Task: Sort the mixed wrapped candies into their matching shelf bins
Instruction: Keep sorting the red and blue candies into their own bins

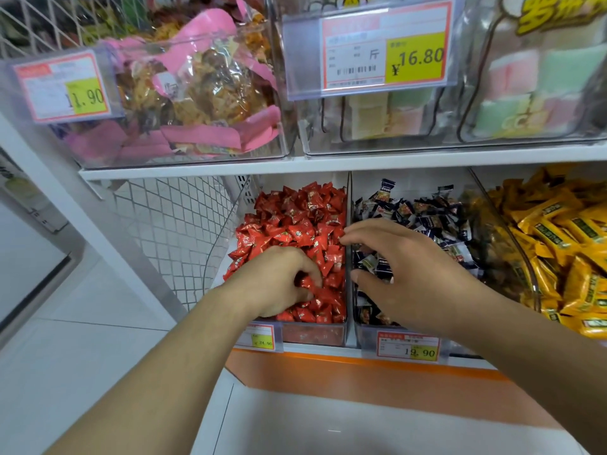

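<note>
On the lower shelf a clear bin (312, 336) is piled with red wrapped candies (295, 218). My left hand (276, 284) lies in its near part, fingers curled round a few red candies. The bin (368, 333) to its right holds dark blue and white wrapped candies (423, 211). My right hand (404, 274) hovers over that bin's left side. Its fingers are spread and bent, the fingertips reaching the divider by the red pile, and I see nothing held in it.
A third bin (532, 290) at the right is full of yellow packets (558, 231). The upper shelf (295, 164) carries clear bins of pink-bagged snacks (203, 93) and pastel sweets (538, 83), with price tags in front. An orange ledge (361, 379) runs below; white mesh panel (170, 224) at left.
</note>
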Action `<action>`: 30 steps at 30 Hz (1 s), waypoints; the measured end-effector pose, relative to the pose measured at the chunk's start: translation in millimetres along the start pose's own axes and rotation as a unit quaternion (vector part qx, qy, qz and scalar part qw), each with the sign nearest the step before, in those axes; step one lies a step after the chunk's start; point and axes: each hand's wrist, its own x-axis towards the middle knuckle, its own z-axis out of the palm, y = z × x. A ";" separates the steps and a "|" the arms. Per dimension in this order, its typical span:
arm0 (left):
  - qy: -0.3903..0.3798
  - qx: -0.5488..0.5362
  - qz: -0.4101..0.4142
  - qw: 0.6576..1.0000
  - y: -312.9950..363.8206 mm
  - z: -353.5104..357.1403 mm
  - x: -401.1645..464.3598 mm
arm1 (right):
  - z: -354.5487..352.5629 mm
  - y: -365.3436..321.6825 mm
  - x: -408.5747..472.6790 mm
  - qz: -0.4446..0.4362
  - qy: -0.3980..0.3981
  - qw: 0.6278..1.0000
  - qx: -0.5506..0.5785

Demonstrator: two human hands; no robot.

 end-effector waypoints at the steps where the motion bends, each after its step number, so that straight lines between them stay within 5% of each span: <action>1: 0.015 -0.003 -0.007 1.000 -2.4 -0.8 -1.8 | -0.2 0.2 -0.2 0.000 0.000 1.000 -0.001; 13: 0.162 -0.144 -0.112 0.970 -2.4 -23.2 -17.1 | -0.2 0.6 0.1 0.002 -0.001 1.000 0.004; 18: 0.135 -0.162 -0.102 0.972 0.6 -27.8 -20.7 | -0.3 0.1 0.6 0.002 0.000 1.000 0.003; 24: 0.022 -0.036 -0.015 0.999 24.5 -19.6 -12.0 | -0.5 -1.0 0.7 0.005 0.000 1.000 0.001; 27: -0.049 0.031 -0.036 0.998 38.0 -4.4 -2.3 | -0.1 -1.0 0.3 0.005 0.000 1.000 -0.001; 30: -0.031 0.080 -0.039 0.996 42.6 1.6 3.1 | 0.8 -0.7 -0.2 0.004 0.003 1.000 0.000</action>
